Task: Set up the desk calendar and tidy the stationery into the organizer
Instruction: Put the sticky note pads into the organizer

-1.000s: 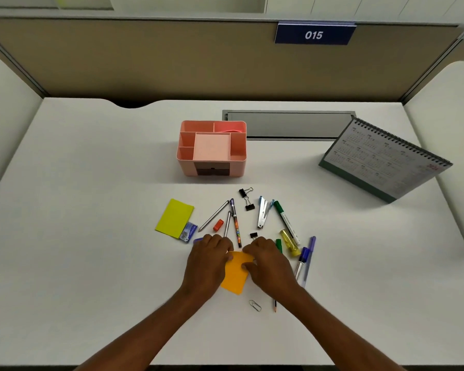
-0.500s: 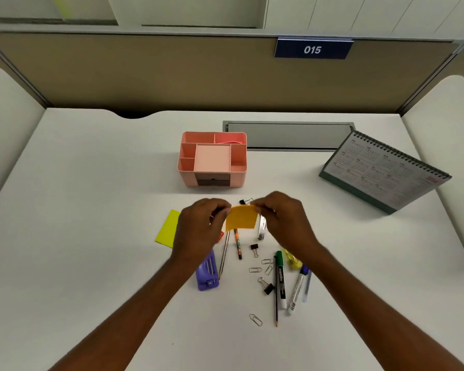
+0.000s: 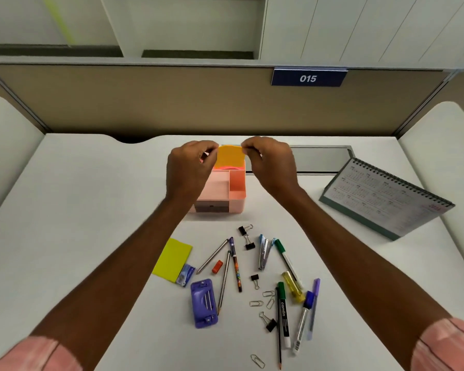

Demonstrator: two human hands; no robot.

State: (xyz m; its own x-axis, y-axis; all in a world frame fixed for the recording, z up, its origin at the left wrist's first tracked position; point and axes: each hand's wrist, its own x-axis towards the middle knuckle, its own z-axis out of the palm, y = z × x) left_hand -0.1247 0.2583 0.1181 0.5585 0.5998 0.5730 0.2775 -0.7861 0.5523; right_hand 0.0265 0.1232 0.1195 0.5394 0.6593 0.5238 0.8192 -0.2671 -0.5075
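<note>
An orange sticky-note pad [image 3: 230,156] hangs upright over the back compartment of the pink organizer [image 3: 236,195], its lower edge at the rim. My left hand [image 3: 189,167] pinches its left top corner and my right hand [image 3: 269,163] pinches its right top corner. My left hand and forearm hide the organizer's left side. The desk calendar [image 3: 386,199] stands open at the right. Loose stationery lies in front: a yellow sticky pad [image 3: 172,259], a purple hole punch [image 3: 203,303], a stapler [image 3: 263,251], green markers [image 3: 283,309], pens, pencils, binder clips and paper clips.
A grey cable-tray lid [image 3: 316,159] is set into the desk behind the organizer. Brown partition walls with a "015" sign [image 3: 308,77] close off the back. White side panels flank the desk left and right.
Both hands lifted the orange pad from the desk near the front and carried it away from me, up over the organizer's back compartment. The hole punch and clips it covered now show.
</note>
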